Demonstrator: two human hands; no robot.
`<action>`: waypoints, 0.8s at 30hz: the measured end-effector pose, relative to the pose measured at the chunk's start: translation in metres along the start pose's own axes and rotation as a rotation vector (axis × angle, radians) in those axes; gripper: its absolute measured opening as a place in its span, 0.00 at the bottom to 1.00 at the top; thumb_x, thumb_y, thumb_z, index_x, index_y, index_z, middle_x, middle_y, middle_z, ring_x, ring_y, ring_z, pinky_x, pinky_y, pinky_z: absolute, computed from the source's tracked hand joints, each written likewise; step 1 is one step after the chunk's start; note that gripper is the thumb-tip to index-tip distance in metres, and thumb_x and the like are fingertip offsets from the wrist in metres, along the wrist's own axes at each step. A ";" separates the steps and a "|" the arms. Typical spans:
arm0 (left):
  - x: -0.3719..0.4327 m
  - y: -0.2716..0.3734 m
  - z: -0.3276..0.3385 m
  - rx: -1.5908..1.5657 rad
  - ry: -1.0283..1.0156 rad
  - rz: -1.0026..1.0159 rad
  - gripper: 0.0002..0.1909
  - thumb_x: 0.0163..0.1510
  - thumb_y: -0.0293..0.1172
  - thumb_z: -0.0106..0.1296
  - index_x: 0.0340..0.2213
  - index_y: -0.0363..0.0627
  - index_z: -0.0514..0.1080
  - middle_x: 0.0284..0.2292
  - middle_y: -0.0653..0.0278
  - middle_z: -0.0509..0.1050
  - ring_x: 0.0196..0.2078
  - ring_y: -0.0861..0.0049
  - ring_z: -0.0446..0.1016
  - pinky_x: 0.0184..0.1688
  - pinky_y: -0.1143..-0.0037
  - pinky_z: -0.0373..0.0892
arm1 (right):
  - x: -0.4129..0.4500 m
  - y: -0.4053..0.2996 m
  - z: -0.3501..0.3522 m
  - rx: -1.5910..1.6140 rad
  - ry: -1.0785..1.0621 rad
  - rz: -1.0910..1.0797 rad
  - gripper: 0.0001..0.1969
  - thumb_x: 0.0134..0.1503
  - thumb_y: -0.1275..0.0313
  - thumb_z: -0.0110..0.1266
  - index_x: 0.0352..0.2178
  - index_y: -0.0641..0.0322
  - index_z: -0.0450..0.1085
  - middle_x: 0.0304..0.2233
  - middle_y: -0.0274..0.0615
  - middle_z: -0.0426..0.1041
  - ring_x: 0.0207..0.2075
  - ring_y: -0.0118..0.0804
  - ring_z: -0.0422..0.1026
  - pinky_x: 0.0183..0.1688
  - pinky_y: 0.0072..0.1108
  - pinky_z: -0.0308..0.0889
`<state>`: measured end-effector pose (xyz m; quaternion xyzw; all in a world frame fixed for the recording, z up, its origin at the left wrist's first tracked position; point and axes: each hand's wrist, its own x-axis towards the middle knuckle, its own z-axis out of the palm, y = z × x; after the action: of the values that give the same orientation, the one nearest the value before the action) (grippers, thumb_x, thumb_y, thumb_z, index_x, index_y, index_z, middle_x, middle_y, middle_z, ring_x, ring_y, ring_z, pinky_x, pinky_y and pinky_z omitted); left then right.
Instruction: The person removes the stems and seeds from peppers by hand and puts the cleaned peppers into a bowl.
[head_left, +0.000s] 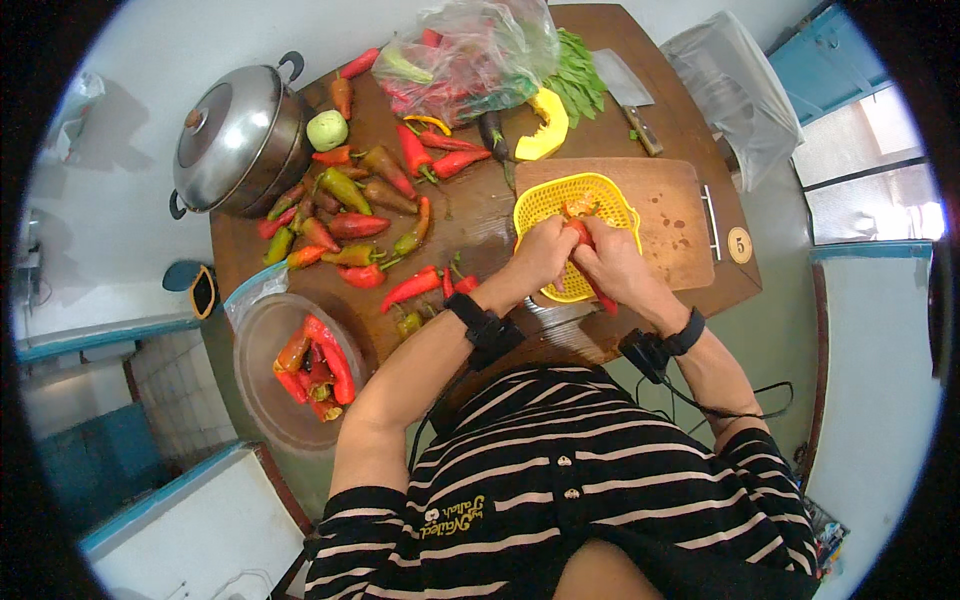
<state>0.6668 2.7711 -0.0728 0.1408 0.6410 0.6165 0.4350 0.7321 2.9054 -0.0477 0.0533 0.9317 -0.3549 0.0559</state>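
Note:
Over a yellow plastic basket (536, 199), my left hand (546, 251) and my right hand (611, 253) both grip one long red pepper (602, 296), whose lower end points towards me. Orange-red pepper pieces or cores (581, 204) lie in the basket, just beyond my fingers. The basket rests on a wooden cutting board (667, 202) with wet spots. Red, green and brownish peppers (360, 225) are spread on the table left of the basket. A translucent round bowl (259, 375) at the near left holds several peppers. My fingers partly hide the gripped pepper.
A lidded metal pot (240, 142) stands at the back left. Along the back are a plastic bag of peppers (469, 67), a cut pumpkin piece (551, 124), an eggplant (492, 135), leafy greens (577, 75) and a cleaver (624, 79). A pale round vegetable (327, 130) sits beside the pot.

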 end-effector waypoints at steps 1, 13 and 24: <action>0.001 -0.001 0.003 0.000 -0.003 -0.002 0.12 0.53 0.33 0.36 0.28 0.33 0.63 0.18 0.62 0.66 0.14 0.78 0.66 0.14 0.81 0.66 | 0.001 0.003 0.003 -0.049 0.030 -0.014 0.11 0.49 0.71 0.44 0.29 0.72 0.63 0.21 0.58 0.67 0.24 0.51 0.69 0.28 0.30 0.65; 0.003 -0.012 0.007 0.082 0.025 -0.014 0.12 0.51 0.28 0.34 0.35 0.32 0.62 0.16 0.66 0.62 0.12 0.81 0.62 0.10 0.81 0.63 | 0.006 0.024 -0.015 0.265 -0.148 0.078 0.13 0.50 0.73 0.41 0.35 0.71 0.68 0.24 0.46 0.70 0.26 0.35 0.69 0.29 0.23 0.65; -0.004 -0.012 0.006 0.082 0.038 0.066 0.14 0.48 0.24 0.42 0.39 0.33 0.62 0.26 0.60 0.66 0.27 0.75 0.71 0.21 0.77 0.68 | -0.003 0.007 -0.018 0.913 -0.106 0.458 0.13 0.53 0.71 0.37 0.37 0.68 0.62 0.24 0.40 0.67 0.17 0.27 0.68 0.14 0.14 0.66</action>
<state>0.6781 2.7703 -0.0819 0.1676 0.6689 0.6064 0.3960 0.7348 2.9220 -0.0387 0.2570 0.6421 -0.7064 0.1504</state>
